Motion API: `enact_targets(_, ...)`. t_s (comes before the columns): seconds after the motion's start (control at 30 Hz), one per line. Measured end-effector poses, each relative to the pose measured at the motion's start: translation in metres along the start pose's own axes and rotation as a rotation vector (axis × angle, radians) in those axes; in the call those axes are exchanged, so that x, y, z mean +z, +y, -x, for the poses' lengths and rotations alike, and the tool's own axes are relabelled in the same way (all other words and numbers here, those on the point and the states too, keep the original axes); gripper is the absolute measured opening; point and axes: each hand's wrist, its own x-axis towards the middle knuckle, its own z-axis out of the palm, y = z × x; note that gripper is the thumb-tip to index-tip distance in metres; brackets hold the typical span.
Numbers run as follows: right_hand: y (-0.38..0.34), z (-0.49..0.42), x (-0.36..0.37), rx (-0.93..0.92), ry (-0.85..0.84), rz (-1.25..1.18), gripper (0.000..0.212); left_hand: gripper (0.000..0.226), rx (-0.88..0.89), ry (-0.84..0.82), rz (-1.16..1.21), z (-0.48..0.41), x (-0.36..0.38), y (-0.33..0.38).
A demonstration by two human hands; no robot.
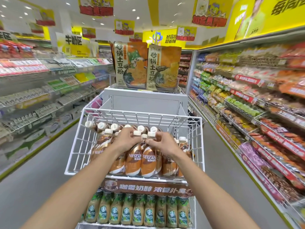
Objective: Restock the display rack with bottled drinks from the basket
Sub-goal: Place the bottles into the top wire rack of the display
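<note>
Two long shelf runs, one on the left (41, 90) and one on the right (257, 96), flank a central display rack (145, 100). A strip of bare grey floor (41, 166) lies open on each side of the rack, wider on the left. On top of the rack stand two noodle bags (130, 63) side by side.

The rack's middle tier is a white wire basket (77, 142); its near rim is low and its side walls rise toward the far end. The brown-and-white Nescafé bottles (168, 162) with cream caps are here: six lie at the far end with their caps showing, and at least five stand upright along the near edge, packed shoulder to shoulder. Below, a lower tier holds at least nine green-labelled bottles (137, 210) in one row.

The left hand (127, 138) grips the neck of one upright bottle (133, 161) just under its cap. The right hand (163, 142) grips the neck of the bottle beside it (148, 162); the two bottles touch.
</note>
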Motion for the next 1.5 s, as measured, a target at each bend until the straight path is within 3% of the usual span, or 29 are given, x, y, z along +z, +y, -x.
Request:
enact_targets(0.07,0.0,-0.001,-0.001,0.008,-0.007,0.039,0.034,0.017,-0.024,-0.017,-0.037,-0.004,0.003,0.001)
enact_targets(0.2,0.003,-0.005,0.001,0.008,-0.03,0.078,0.028,0.056,-0.074,-0.017,-0.144,-0.005,0.007,0.001)
enact_targets(0.53,0.003,-0.007,0.001,0.026,-0.031,0.077,0.019,0.043,-0.095,-0.026,-0.137,-0.004,0.006,0.004)
enact_targets(0.63,-0.002,-0.004,0.0,0.019,-0.006,0.114,0.032,0.027,-0.049,-0.006,-0.103,0.001,0.006,0.012)
enact_targets(0.77,-0.01,0.0,-0.005,0.023,0.054,0.22,0.041,0.041,0.071,0.123,-0.139,0.01,-0.005,0.03)
enact_targets(0.87,-0.017,0.006,-0.014,-0.012,0.074,0.35,0.039,0.042,0.246,0.093,-0.382,0.014,-0.021,0.041)
enact_targets(1.0,-0.022,0.027,-0.039,-0.06,0.09,0.712,0.047,0.04,0.432,-0.144,-0.821,0.018,-0.023,0.055)
enact_targets(1.17,0.004,0.078,-0.087,0.086,0.059,0.986,0.042,0.037,0.623,-0.239,-0.954,0.037,0.034,0.085)
enact_targets(1.33,0.042,0.171,-0.158,0.235,0.141,1.002,0.052,0.032,0.828,-0.177,-0.975,0.078,0.127,0.139)
enact_targets(1.5,0.083,0.314,-0.24,0.436,0.261,0.99,0.056,0.036,0.932,-0.359,-0.896,0.153,0.25,0.212)
